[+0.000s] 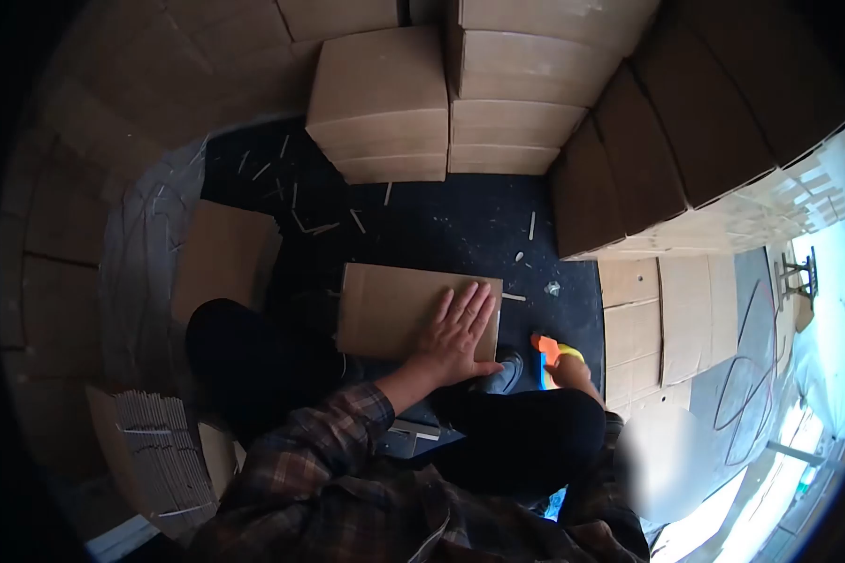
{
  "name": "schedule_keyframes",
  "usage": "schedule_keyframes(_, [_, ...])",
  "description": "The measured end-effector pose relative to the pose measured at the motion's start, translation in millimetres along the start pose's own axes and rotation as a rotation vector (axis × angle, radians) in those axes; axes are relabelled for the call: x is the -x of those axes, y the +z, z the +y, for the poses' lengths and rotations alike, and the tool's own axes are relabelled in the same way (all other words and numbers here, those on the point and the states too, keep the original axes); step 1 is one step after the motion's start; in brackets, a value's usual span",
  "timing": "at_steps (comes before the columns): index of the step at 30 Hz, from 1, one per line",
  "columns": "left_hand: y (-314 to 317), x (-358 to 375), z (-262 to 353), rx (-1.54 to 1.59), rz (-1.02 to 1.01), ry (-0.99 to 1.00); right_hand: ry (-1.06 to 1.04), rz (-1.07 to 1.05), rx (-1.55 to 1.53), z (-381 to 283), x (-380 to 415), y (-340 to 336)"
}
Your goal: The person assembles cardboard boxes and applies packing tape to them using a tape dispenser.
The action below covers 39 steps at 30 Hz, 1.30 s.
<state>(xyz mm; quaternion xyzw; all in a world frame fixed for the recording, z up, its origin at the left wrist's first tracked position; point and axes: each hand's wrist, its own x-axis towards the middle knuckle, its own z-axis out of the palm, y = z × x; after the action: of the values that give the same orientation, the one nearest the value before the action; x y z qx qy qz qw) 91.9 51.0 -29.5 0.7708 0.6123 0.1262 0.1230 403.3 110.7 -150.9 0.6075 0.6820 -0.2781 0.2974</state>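
Note:
My left hand (460, 328) lies palm down with fingers stretched out on the right part of a brown cardboard box (380, 305), which rests in front of my legs. Beyond my right knee, my right hand (573, 372) is closed around an orange, yellow and blue tape gun (545, 345), held low near the floor. My fingers and the knee hide part of this tool. A dark shoe (505, 373) shows just right of the box.
Stacked cartons (385, 103) stand ahead, with more boxes (667, 141) along the right. Cardboard scraps (300, 220) litter the dark floor (451, 220). An open-looking carton (225, 253) is at left, near a strapped bundle of flat cardboard (164, 455). A thin cable (742, 403) lies right.

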Motion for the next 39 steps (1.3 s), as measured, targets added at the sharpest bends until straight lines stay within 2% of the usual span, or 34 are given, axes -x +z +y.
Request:
schedule_keyframes(1, [0.4,0.2,-0.2,0.011,0.003,-0.002,-0.076,0.033,-0.018,0.9,-10.8,-25.3])
schedule_keyframes(3, [2.0,1.8,-0.5,0.017,0.017,0.006,-0.276,0.045,-0.351,11.8,-16.6,-78.6])
schedule_keyframes(5, [-1.0,2.0,-0.8,0.018,-0.001,0.006,-0.404,0.020,-0.464,-31.7,38.1,-161.7])
schedule_keyframes(6, [-1.0,2.9,-0.3,0.007,-0.013,0.005,-0.406,0.033,-0.456,-41.7,38.0,-165.4])
schedule_keyframes(8, [-1.1,5.0,-0.5,0.010,0.003,0.007,-0.613,0.092,-0.797,-62.9,34.6,-173.0])
schedule_keyframes(10, [3.6,6.2,-3.1,0.054,0.012,0.011,-0.328,0.106,-0.698,-132.6,91.7,-189.8])
schedule_keyframes(12, [-2.7,3.7,-4.1,0.073,-0.014,0.010,-0.379,0.392,-0.709,-160.7,75.5,-132.7])
schedule_keyframes(14, [-10.8,5.3,-5.3,0.164,-0.015,-0.003,-0.468,0.125,-1.159,-164.2,39.2,-73.3])
schedule_keyframes(15, [-7.0,7.3,-9.0,0.172,-0.020,-0.006,-0.595,0.185,-1.409,-183.2,42.4,-55.8])
schedule_keyframes(17, [4.8,10.8,-16.9,0.023,0.079,0.066,-0.489,0.113,-1.456,-190.7,52.1,-54.4])
schedule_keyframes(18, [-4.4,12.6,-19.3,0.127,0.037,0.082,-0.474,0.083,-1.494,-192.6,54.1,-55.3])
schedule_keyframes(20, [-16.7,16.9,-34.1,0.202,-0.006,0.071,-0.347,0.143,-1.392,-184.9,34.6,-43.5])
schedule_keyframes(23, [-29.5,41.0,-80.6,0.095,0.099,-0.176,-0.264,0.102,-1.386,-192.9,57.3,-62.2])
schedule_keyframes(25, [-35.1,66.1,-109.4,0.002,0.213,-0.369,-0.228,0.112,-1.370,-193.0,56.8,-63.7])
schedule_keyframes(26, [-29.6,74.8,-118.2,0.061,0.365,-0.457,-0.239,0.112,-1.370,-191.9,55.8,-62.5])
schedule_keyframes(27, [-24.0,80.5,-123.5,0.055,0.374,-0.456,-0.247,0.101,-1.383,-189.2,52.3,-60.2])
schedule_keyframes(29, [-16.0,82.8,-136.1,0.870,0.306,-0.799,-0.270,0.092,-1.398,-190.3,54.5,-65.2])
schedule_keyframes(30, [-11.4,83.1,-145.3,0.868,0.311,-0.791,-0.276,0.099,-1.400,-186.8,51.5,-63.4])
schedule_keyframes(32, [-7.4,83.6,-166.4,1.173,0.120,-0.718,-0.338,-0.071,-1.510,-180.0,33.3,-55.3])
schedule_keyframes(33, [-3.4,83.8,-174.1,1.168,0.136,-0.702,-0.328,-0.040,-1.507,-181.0,28.4,-51.9])
schedule_keyframes(35, [6.4,90.2,-176.3,1.591,0.010,-0.817,-0.280,0.018,-1.508,-174.9,2.6,-35.6])
schedule_keyframes(36, [3.7,91.6,-171.9,1.590,0.010,-0.803,-0.285,0.030,-1.511,-176.0,9.4,-40.5])
schedule_keyframes(38, [-6.5,93.0,-164.9,1.588,0.021,-0.852,-0.174,0.460,-1.013,-188.6,37.3,-58.0])
schedule_keyframes(39, [-4.2,94.9,-159.1,1.265,0.124,-0.936,-0.040,0.542,-0.909,-197.3,57.7,-67.9])
